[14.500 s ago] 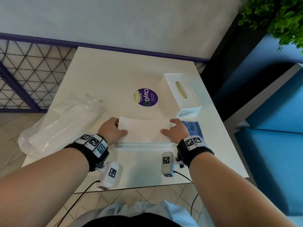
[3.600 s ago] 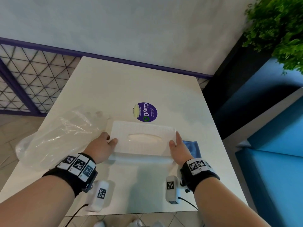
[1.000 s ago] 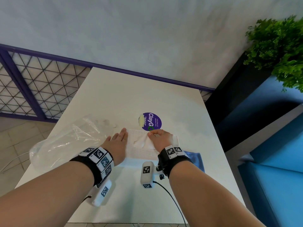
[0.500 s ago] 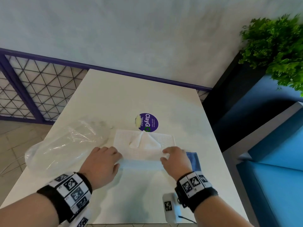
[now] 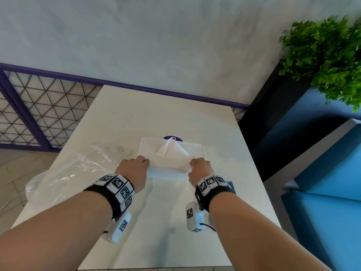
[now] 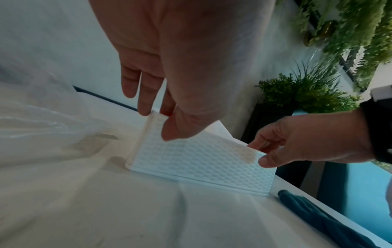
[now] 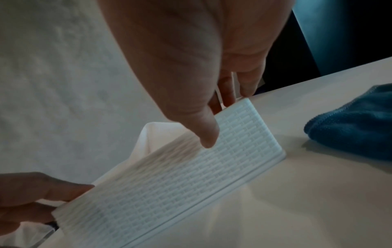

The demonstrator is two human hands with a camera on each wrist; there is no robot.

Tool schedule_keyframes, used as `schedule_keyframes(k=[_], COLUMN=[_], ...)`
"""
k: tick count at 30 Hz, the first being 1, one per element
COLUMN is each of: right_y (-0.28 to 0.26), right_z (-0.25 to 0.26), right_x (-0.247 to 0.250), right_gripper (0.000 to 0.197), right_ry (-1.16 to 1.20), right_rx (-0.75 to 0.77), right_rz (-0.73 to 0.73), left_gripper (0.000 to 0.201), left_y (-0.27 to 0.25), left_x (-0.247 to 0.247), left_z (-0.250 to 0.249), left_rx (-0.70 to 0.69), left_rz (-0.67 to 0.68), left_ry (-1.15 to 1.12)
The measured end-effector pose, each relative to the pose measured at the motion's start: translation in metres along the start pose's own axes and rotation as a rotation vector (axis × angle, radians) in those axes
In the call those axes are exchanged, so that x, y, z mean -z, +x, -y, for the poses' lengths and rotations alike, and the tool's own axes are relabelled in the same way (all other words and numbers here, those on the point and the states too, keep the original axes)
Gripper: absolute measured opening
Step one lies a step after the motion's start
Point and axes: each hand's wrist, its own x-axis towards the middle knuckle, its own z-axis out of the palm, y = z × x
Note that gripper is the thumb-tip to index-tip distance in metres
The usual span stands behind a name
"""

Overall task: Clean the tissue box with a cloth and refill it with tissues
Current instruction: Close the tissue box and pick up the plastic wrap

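The white woven-pattern tissue box [image 5: 195, 151] stands on the white table [image 5: 156, 118], with one tissue [image 5: 172, 148] sticking up from its top slot. My left hand [image 5: 143, 162] grips the box's near left corner, thumb on the front face and fingers over the top. My right hand [image 5: 195, 163] pinches the near right corner the same way. The left wrist view shows the box front [image 6: 197, 161], my left hand [image 6: 161, 120] and my right hand [image 6: 260, 154]. In the right wrist view my right hand [image 7: 216, 120] holds the box [image 7: 169, 176]. The blue cloth [image 7: 350, 134] lies just right of it.
A crumpled clear plastic bag [image 5: 68, 173] lies at the table's left. A purple round sticker [image 5: 172, 137] shows just behind the box. The blue cloth [image 5: 232, 185] peeks out by my right wrist. A blue bench [image 5: 322, 192] and a green plant [image 5: 322, 51] stand to the right.
My right hand has left the tissue at the slot. Both hands have come to the box's near corners, and the box now hides most of the purple sticker.
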Motion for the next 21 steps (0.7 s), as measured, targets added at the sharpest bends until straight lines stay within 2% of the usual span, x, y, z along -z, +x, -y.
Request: schedule_keyframes(k=[4,6,9,10,11,14,16,17,19,21], right_y=[0.002,0.001,-0.008,-0.015,-0.022,-0.038,-0.046,-0.049,-0.056,-0.060], right_z=[0.002,0.008,0.028,0.038,0.050,0.089,0.111,0.120,0.133,0.143], right_x=[0.002,-0.001,-0.011,-0.015,-0.021,-0.041,-0.054,-0.059,-0.064,-0.063], right_gripper=[0.043,0.048,0.054,0.050,0.044,0.032,0.031,0.032,0.041,0.058], right_ry=[-0.015,-0.042,0.019,0.085,0.140,0.181,0.201,0.202,0.214,0.291], right_rx=[-0.022,-0.044,0.050,0.125,0.203,0.332,0.353,0.366,0.380,0.355], right_rz=[0.035,0.055,-0.103,-0.160,-0.170,0.026,0.123,0.158,0.244,0.315], left_gripper=[0.069,0.069,0.063,0.060,0.059,0.061,0.058,0.048,0.020,0.023], left_y=[-0.004,-0.010,-0.018,-0.022,-0.028,-0.043,-0.051,-0.056,-0.069,-0.082], left_x=[-0.004,-0.001,-0.003,-0.007,-0.010,-0.017,-0.022,-0.023,-0.014,0.001], left_z=[0.001,0.017,0.064,0.084,0.102,0.146,0.171,0.179,0.184,0.176], left_rx=[0.025,0.083,0.345,0.455,0.551,0.681,0.718,0.689,0.605,0.582], left_rz=[0.009,-0.067,-0.327,-0.358,-0.320,-0.032,0.073,0.081,0.003,-0.153], left_ry=[-0.070,-0.202,-0.348,-0.366,-0.366,-0.360,-0.337,-0.315,-0.311,-0.381])
